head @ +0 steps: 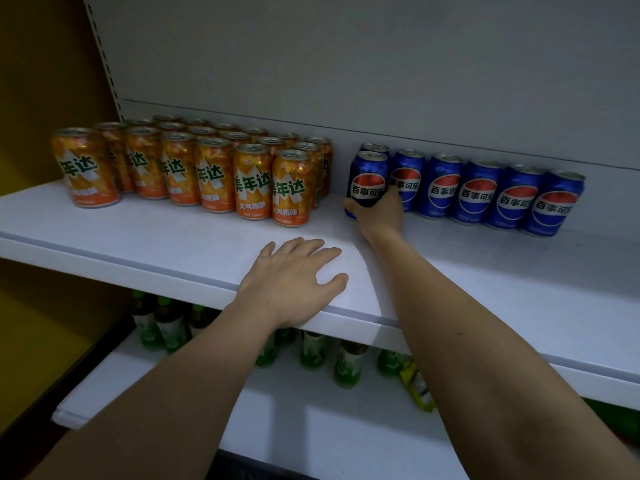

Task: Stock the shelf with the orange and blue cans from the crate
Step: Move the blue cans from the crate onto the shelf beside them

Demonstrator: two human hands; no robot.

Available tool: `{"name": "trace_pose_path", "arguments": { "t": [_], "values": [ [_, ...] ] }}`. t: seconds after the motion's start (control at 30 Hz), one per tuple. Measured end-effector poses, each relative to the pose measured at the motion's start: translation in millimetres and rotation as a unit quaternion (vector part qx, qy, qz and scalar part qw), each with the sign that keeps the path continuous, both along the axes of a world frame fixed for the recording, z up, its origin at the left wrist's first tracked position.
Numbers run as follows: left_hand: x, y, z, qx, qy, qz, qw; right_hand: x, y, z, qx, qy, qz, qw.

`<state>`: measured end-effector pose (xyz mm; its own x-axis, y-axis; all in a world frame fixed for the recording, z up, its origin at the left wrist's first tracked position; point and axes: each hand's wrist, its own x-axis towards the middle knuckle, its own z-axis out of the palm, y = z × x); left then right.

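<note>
- Blue Pepsi can (367,183): upright on the shelf (519,289), front of the blue row, gripped low by the right hand (379,211), fingers curled round it.
- Left hand (294,277): spread flat on the shelf edge, holding nothing.
- Risk: a nudge right could knock the neighbouring Pepsi cans (485,194) over.
- Risk: a leftward swing could hit the orange Mirinda cans (291,188).
- Crate not in view.

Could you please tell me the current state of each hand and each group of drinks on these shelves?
Right hand: grips the front blue can, low on its body.
Front blue can: upright on the upper shelf, held.
Other blue cans: upright, in a row by the back wall.
Orange cans: upright, packed in rows at the left.
Left hand: flat on the shelf's front edge, fingers spread.
Green bottles: upright on the lower shelf.
</note>
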<state>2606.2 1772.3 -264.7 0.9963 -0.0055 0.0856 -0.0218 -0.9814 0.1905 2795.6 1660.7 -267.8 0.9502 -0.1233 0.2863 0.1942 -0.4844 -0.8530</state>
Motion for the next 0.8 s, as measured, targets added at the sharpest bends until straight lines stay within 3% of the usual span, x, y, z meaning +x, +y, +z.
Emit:
{"name": "trace_pose_path", "arguments": {
  "t": [0.2, 0.37, 0.53, 0.7, 0.8],
  "values": [
    [-1, 1, 0, -0.006, -0.018, 0.000, 1.000, -16, -8, 1, 0.029, 0.025, 0.003, 0.999],
    [-5, -2, 3, -0.037, -0.032, 0.012, 0.999, -75, -27, 12, 0.118, 0.065, 0.075, 0.988],
    [-37, -6, 0, -0.117, -0.121, 0.051, 0.984, -145, -47, 30, 0.048, 0.138, 0.169, 0.975],
    [-88, -6, -3, -0.336, -0.172, 0.106, 0.920, -192, -56, 46, 0.000, 0.164, 0.211, 0.964],
    [-116, 2, -5, -0.389, -0.191, 0.148, 0.889, -220, -52, 57, -0.022, 0.153, 0.237, 0.959]
  ]
}}
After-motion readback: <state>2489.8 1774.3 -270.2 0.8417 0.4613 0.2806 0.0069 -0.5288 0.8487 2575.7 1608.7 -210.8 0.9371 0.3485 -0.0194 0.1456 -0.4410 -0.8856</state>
